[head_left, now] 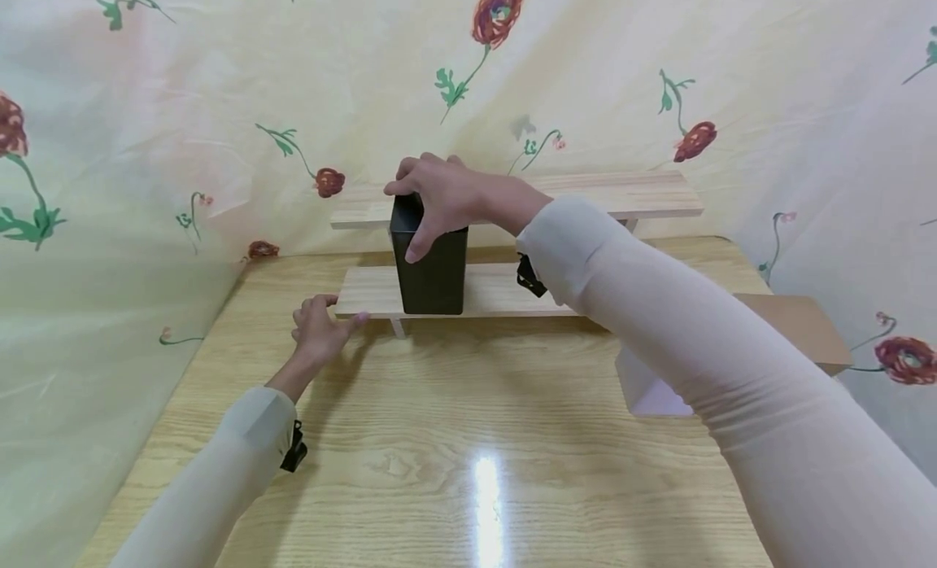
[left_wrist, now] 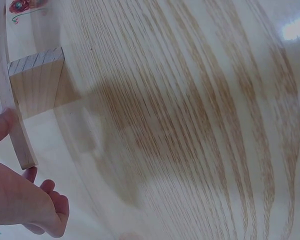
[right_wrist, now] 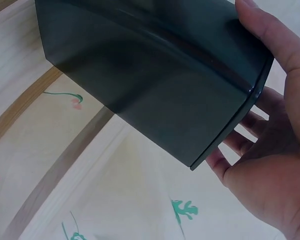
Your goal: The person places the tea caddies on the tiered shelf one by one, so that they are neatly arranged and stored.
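My right hand (head_left: 446,195) grips a tall black box (head_left: 433,275) by its upper end, the thumb on its front face and the other fingers around the far rim. Upright, the box overlaps the left part of the lower wooden shelf (head_left: 512,295). In the right wrist view, the box's smooth dark side (right_wrist: 140,95) fills the upper part, with fingers along its end edge. At the left end of that shelf, my left hand (head_left: 318,330) holds the board's corner, thumb at the front edge. The left wrist view shows a fingertip against the board's end (left_wrist: 26,155).
Behind and higher runs an upper wooden shelf (head_left: 615,195). A support block (left_wrist: 37,82) is under the lower board. To the right, partly behind my right sleeve, stand a brown-topped box (head_left: 801,328) and a white object (head_left: 647,385) on the wood-grain table (head_left: 410,438). Flowered cloth hangs behind.
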### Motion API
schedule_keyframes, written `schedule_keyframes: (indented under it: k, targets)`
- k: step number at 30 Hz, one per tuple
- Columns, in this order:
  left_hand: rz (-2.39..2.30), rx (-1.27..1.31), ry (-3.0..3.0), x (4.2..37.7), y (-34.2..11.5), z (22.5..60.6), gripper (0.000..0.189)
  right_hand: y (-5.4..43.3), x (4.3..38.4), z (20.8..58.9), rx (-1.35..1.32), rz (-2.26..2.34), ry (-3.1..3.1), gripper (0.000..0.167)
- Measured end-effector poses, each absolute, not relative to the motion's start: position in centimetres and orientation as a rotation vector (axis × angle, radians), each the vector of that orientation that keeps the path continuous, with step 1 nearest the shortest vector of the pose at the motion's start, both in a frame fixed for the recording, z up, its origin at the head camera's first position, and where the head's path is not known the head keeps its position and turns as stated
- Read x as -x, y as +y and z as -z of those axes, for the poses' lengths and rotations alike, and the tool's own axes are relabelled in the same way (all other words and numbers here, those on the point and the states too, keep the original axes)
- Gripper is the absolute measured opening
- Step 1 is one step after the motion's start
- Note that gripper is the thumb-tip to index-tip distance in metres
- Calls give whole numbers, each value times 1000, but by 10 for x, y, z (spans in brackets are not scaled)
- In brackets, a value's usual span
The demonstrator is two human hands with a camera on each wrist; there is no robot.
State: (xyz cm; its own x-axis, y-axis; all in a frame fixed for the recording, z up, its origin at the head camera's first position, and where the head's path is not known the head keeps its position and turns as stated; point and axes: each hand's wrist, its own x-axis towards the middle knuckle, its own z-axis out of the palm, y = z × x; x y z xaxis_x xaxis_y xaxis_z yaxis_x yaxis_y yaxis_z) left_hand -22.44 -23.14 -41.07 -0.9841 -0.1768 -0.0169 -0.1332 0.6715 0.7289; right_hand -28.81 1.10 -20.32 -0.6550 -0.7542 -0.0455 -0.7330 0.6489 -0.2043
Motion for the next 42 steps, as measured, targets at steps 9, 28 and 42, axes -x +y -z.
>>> schedule_keyframes:
  k: [9, 28, 42]
  targets:
    - [1224, -273, -2816, 225, -232, 413, 75, 4, 299, 213, 1182, 200, 2754, 94]
    - [1218, -289, -2819, 224, -229, 410, 75, -11, 309, 223, 1128, 76, 2750, 94]
    - [1214, -308, -2815, 225, -230, 410, 73, -13, 310, 221, 1116, 15, 2697, 95]
